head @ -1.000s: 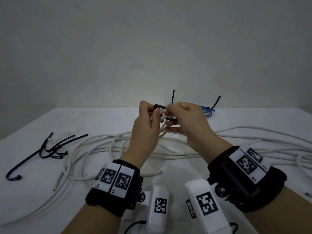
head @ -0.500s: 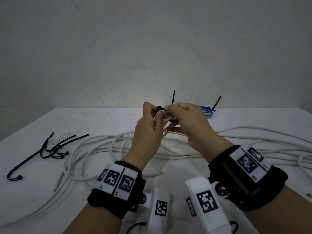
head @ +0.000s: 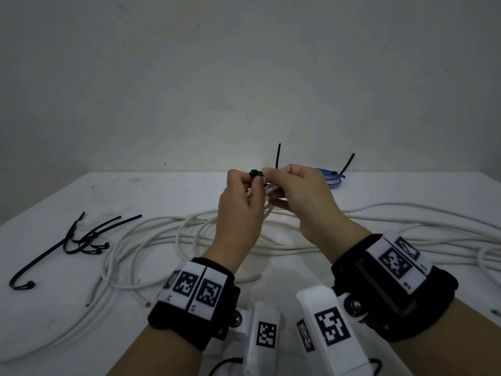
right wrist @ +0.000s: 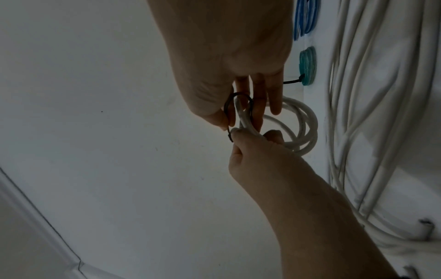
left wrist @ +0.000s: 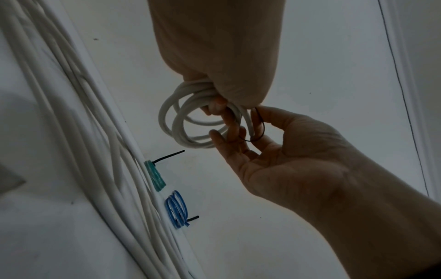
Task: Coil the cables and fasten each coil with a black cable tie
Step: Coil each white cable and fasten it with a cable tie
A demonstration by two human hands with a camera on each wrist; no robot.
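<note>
I hold a small white cable coil (left wrist: 190, 117) above the table between both hands. My left hand (head: 253, 180) grips the bundled strands, and its thumb and forefinger pinch the head of the black cable tie (head: 256, 173). The tie's loop (right wrist: 238, 102) passes round the bundle. My right hand (head: 267, 173) pinches the tie next to the head, with its other fingers spread beside the coil. In the left wrist view the thin black tie loop (left wrist: 259, 128) lies against the right hand's fingers (left wrist: 238, 136). The tie's tail is hidden.
Long loose white cables (head: 168, 232) sprawl across the white table (head: 54, 321). Several spare black ties (head: 81, 240) lie at the left. A tied blue coil (head: 332, 179) and a tied teal coil (left wrist: 155, 175) sit at the far edge by the wall.
My left hand has edged slightly right, toward the right hand, and the tie's head now sits against the right fingertips. The cables on the table have not moved.
</note>
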